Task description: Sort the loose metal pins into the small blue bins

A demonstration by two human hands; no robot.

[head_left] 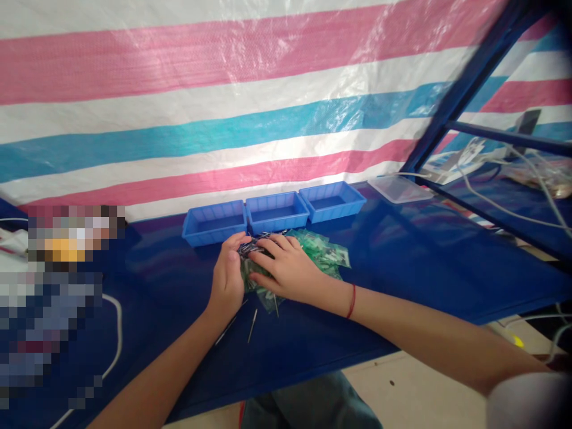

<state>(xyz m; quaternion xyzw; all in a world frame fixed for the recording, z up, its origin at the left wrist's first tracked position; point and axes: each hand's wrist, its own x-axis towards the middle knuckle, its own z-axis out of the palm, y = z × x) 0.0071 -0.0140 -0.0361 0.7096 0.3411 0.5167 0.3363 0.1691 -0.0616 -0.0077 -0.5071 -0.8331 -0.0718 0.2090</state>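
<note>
A heap of thin dark metal rods (254, 245) and small green plastic packets (319, 253) lies on the blue table. My left hand (227, 274) is cupped upright against the heap's left side, its fingers stretched out and not closed on anything. Across the top of the heap rests my right hand (292, 268), palm down with fingers spread over the rods and packets. What lies beneath the palm is hidden. Loose on the table, nearer to me, is a slim rod (252, 326), with a darker rod (226, 330) beside my left wrist. The exact kind of rod cannot be made out.
Just behind the heap stand three blue bins in a row: left (214, 229), middle (277, 214), right (333, 202). A clear plastic lid (400, 189) lies at the back right near a blue metal frame (465, 89). A white cable (120, 333) runs along the left.
</note>
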